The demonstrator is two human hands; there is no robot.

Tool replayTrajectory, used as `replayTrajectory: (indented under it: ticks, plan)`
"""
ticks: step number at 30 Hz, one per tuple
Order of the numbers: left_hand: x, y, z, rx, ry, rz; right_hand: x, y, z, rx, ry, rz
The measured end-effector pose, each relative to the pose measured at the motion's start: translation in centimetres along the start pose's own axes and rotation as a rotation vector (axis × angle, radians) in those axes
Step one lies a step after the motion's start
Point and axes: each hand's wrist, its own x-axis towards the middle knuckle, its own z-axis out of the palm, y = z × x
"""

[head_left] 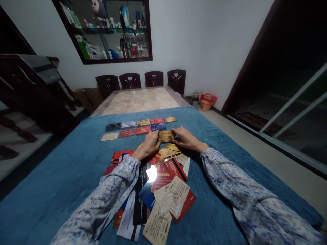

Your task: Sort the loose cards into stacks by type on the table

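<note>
A gold card (166, 136) is held flat between both hands, just in front of the sorted rows. My left hand (150, 144) is closed on its left edge. At the right edge, the fingers of my right hand (187, 139) pinch the same card. Beneath and nearer to me spreads a loose heap of cards, with a red card (161, 178), a black card (140, 200) and a cream patterned card (157, 221) on view. Beyond my hands lie neat stacks, among them a black stack (113, 127), a blue stack (158, 127) and a gold card stack (170, 119).
A blue cloth (63, 163) covers the near part of the table, and the marble-patterned tabletop (145, 98) shows beyond it. Several dark chairs (130, 81) stand at the far end. A red box (208, 98) sits on the floor to the right.
</note>
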Motion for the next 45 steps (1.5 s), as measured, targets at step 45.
replayTrajectory:
  ticks: [45]
  plan:
    - [11.5,0.5,-1.9,0.264,-0.183,-0.051,8.1,8.2,-4.2,-0.157,-0.193,0.052]
